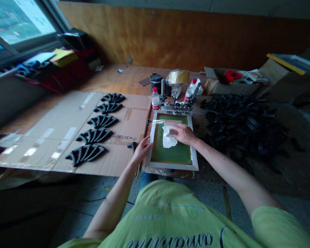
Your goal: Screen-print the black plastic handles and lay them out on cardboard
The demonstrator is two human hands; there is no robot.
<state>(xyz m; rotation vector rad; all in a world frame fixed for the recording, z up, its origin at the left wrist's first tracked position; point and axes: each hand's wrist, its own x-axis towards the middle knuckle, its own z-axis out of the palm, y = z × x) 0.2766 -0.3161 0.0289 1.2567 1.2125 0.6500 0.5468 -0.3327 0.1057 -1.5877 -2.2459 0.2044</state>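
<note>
Cloth [169, 142] sits clasped in our right hand [184, 134] on the green screen [173, 155]; our left hand [143, 148] touches the metal frame [173, 166] at its left edge, whether gripping we cannot tell.

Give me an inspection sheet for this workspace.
Surface: wooden table, partly covered by flattened cardboard.
Job's things: green screen in silver frame; white wad over it; five fanned groups of black parts at left, heap at right.
Clutter: two red-capped bottles behind the screen; open carton behind the heap.
Grip: right hand holds white wad; left hand at frame's left edge.
Cables: thin dark line on floor, probably a cable.
Surroundings: window at left; wooden panel behind.
</note>
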